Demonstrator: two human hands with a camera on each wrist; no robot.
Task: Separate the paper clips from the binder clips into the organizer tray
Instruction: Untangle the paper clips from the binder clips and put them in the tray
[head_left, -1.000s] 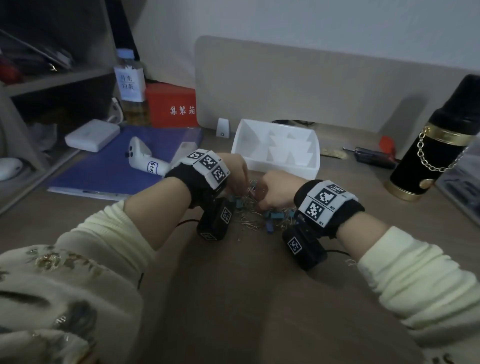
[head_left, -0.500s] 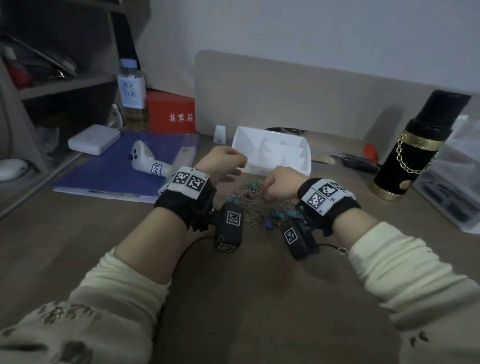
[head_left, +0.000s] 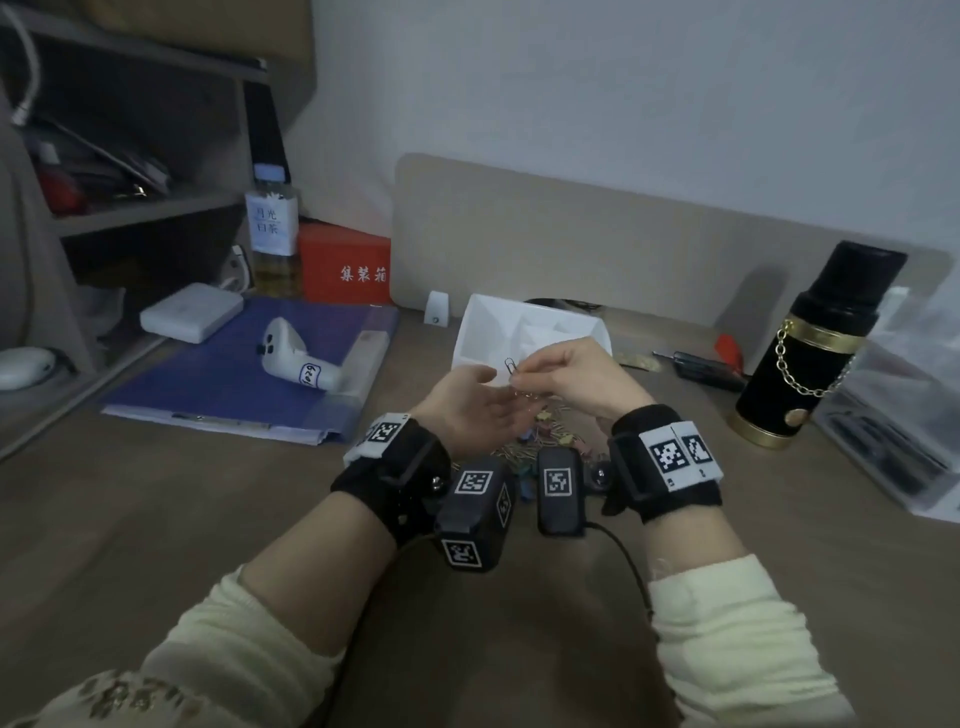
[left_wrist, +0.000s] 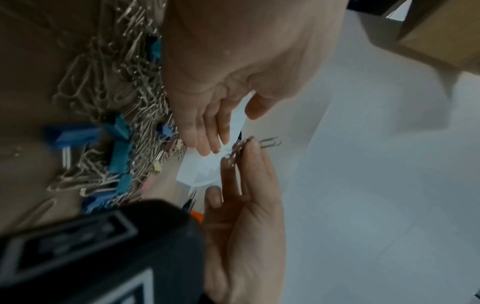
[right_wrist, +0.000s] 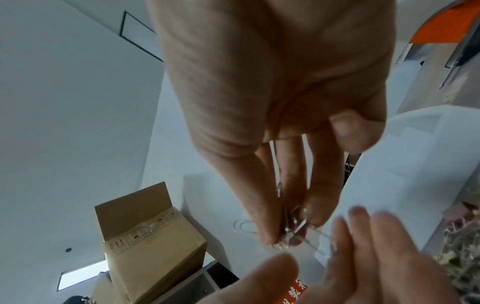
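A mixed pile of paper clips and small binder clips (head_left: 545, 436) lies on the desk in front of the white organizer tray (head_left: 470, 332). My right hand (head_left: 524, 371) is raised above the pile and pinches a small tangle of paper clips (head_left: 511, 366) between thumb and fingertips; the right wrist view shows the tangle of paper clips (right_wrist: 291, 232) in that pinch. My left hand (head_left: 483, 379) is beside it, fingers straight, holding nothing. In the left wrist view the pile (left_wrist: 116, 102) contains blue binder clips (left_wrist: 119, 148).
A black flask with a gold chain (head_left: 810, 353) stands at the right, a clear plastic box (head_left: 909, 415) beyond it. At the left lie a blue folder (head_left: 234, 374) with a white controller (head_left: 296, 358), behind them a red box (head_left: 345, 270) and a bottle (head_left: 272, 228).
Both hands have come up off the pile. The right hand rose with paper clips pinched in it, and the left hand uncurled and now lies open beside it.
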